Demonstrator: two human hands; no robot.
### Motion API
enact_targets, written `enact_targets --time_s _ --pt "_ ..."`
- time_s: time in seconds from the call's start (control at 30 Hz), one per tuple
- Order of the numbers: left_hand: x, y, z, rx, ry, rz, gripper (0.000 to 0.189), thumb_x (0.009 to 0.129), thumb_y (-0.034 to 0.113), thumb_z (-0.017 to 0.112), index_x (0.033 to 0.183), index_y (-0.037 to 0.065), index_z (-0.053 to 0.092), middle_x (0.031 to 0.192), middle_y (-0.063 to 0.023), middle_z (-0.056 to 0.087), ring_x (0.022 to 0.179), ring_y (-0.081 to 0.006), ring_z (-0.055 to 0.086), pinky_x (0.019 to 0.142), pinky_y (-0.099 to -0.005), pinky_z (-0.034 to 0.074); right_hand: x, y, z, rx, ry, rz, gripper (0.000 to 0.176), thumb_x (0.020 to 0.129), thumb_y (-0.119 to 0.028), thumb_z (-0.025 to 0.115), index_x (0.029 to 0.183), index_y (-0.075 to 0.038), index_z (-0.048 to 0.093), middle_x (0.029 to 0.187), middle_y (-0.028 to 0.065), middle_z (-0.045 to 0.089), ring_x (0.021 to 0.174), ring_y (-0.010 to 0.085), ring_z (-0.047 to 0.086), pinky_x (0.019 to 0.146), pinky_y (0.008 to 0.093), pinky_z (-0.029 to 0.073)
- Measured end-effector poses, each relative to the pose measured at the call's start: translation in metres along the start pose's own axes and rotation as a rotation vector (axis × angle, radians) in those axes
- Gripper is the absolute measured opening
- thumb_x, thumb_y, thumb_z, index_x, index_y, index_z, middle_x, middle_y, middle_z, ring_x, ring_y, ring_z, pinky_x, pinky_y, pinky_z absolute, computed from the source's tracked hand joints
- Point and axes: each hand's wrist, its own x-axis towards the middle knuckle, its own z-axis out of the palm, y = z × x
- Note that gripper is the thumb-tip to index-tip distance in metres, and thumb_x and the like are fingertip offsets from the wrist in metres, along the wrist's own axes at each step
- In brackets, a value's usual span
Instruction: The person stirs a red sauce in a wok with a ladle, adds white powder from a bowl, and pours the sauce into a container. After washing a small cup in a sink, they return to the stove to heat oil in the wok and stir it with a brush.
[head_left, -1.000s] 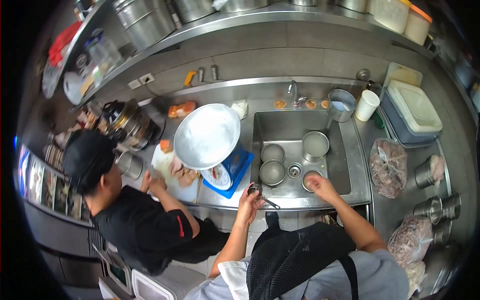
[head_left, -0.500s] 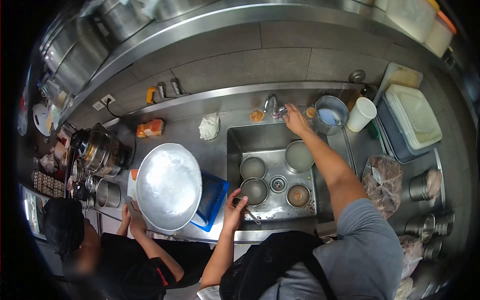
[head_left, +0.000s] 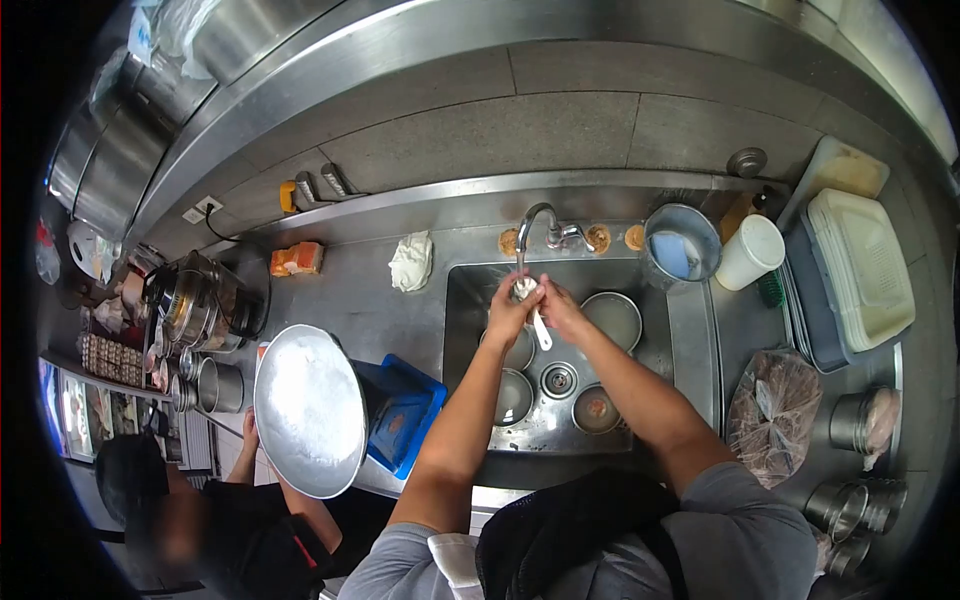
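Under the faucet (head_left: 541, 222), a white spoon-like utensil (head_left: 542, 330) hangs down between my hands, its upper part in the running water. My left hand (head_left: 508, 312) has its fingers wrapped round the upper part. Pressed against it from the right, my right hand (head_left: 562, 308) also closes on the utensil. Beneath them is the steel sink (head_left: 655, 345), with several round metal bowls around the drain (head_left: 558, 379). One bowl (head_left: 611, 318) lies right of my right hand; another (head_left: 597, 410) sits lower right. My left forearm partly covers the bowls at left.
A large round metal lid or pan (head_left: 310, 410) and a blue crate (head_left: 408, 415) are left of the sink. A co-worker (head_left: 230, 530) stands at lower left. Right of the faucet are a metal pot (head_left: 682, 243) and a white container (head_left: 750, 252). A white cloth (head_left: 411, 262) lies behind.
My right hand has left the faucet handle and joined my left hand under the spout. My left hand has moved up from the sink's front edge with the utensil. The view has shifted slightly.
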Motion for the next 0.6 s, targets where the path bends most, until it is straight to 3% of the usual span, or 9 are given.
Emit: enact_targets --time_s 0.13,0.2,0.23,0.27,0.33,0.43,0.5,0.53,0.6 --pt "0.037 -0.004 0.001 -0.205 0.012 -0.009 0.033 0.095 0.004 0.062 0.128 0.005 0.06 0.097 -0.0029 0.067 0.083 -0.0128 0.064 0.063 -0.0293 0.053 -0.006 -0.014 0.024 -0.109 0.121 -0.256 0.051 0.105 -0.043 0.041 0.145 -0.011 0.038 0.113 0.0081 0.061 0.088 0.0183 0.068 0.067 0.032 0.059" --pt "0.037 0.001 -0.003 0.496 0.07 0.246 0.025 0.098 0.009 0.057 0.122 0.006 0.064 0.089 -0.0102 0.071 0.079 -0.0194 0.069 0.064 -0.0334 0.055 -0.026 -0.039 0.026 -0.534 0.051 -0.137 0.048 0.106 -0.034 0.04 0.148 -0.011 0.035 0.103 0.0063 0.063 0.075 0.0168 0.068 0.059 0.0284 0.056" --pt "0.041 0.003 -0.012 0.823 0.015 0.273 0.024 0.094 0.012 0.057 0.116 0.009 0.066 0.09 -0.0189 0.07 0.081 -0.0304 0.071 0.07 -0.0412 0.056 -0.011 -0.033 0.015 -0.571 -0.021 -0.21 0.046 0.102 -0.024 0.047 0.144 -0.008 0.04 0.091 0.0105 0.067 0.067 0.021 0.069 0.058 0.0334 0.054" --pt "0.039 0.007 -0.012 0.826 0.011 0.273 0.024 0.094 0.012 0.057 0.116 0.009 0.066 0.09 -0.019 0.07 0.081 -0.0304 0.071 0.07 -0.0412 0.056 -0.009 -0.039 0.014 -0.566 -0.018 -0.211 0.046 0.102 -0.024 0.047 0.144 -0.008 0.04 0.091 0.0105 0.067 0.067 0.021 0.069 0.058 0.0334 0.054" --pt "0.034 0.008 -0.01 1.181 -0.195 0.432 0.025 0.087 0.013 0.059 0.111 0.01 0.067 0.098 -0.0202 0.069 0.089 -0.038 0.067 0.075 -0.0471 0.054 -0.005 -0.052 0.012 -1.201 0.046 -0.11 0.039 0.094 -0.022 0.054 0.128 -0.004 0.057 0.086 0.0186 0.071 0.077 0.0304 0.071 0.068 0.0419 0.056" --pt "0.031 -0.007 -0.016 1.106 -0.169 0.551 0.024 0.083 0.012 0.058 0.106 0.009 0.067 0.097 -0.019 0.069 0.089 -0.0379 0.067 0.077 -0.0486 0.054 -0.001 -0.058 0.019 -1.635 0.102 -0.278 0.034 0.093 -0.028 0.053 0.103 0.001 0.069 0.091 0.0234 0.071 0.091 0.034 0.071 0.076 0.0443 0.056" --pt "0.029 -0.017 -0.023 1.048 -0.105 0.541 0.025 0.083 0.008 0.058 0.106 0.009 0.069 0.099 -0.02 0.068 0.088 -0.0387 0.066 0.079 -0.0457 0.054 0.008 -0.053 0.023 -1.623 0.163 -0.305 0.037 0.093 -0.031 0.052 0.099 0.002 0.07 0.092 0.0246 0.071 0.093 0.036 0.07 0.079 0.0461 0.055" --pt "0.026 -0.021 -0.018 0.69 0.047 0.609 0.019 0.089 0.007 0.059 0.104 0.005 0.07 0.097 -0.0181 0.071 0.081 -0.0333 0.069 0.076 -0.0383 0.056 0.011 -0.051 0.022 -1.611 0.21 -0.335 0.041 0.093 -0.034 0.052 0.096 0.002 0.072 0.093 0.0258 0.07 0.094 0.0381 0.069 0.081 0.0479 0.054" --pt "0.027 -0.04 -0.004 0.065 0.234 0.279 0.017 0.096 0.011 0.059 0.107 0.001 0.068 0.096 -0.0136 0.072 0.078 -0.0232 0.07 0.075 -0.0315 0.056 0.012 -0.045 0.029 -1.419 0.283 -0.224 0.043 0.093 -0.037 0.052 0.098 0.001 0.071 0.095 0.0254 0.07 0.093 0.0398 0.068 0.08 0.049 0.053"
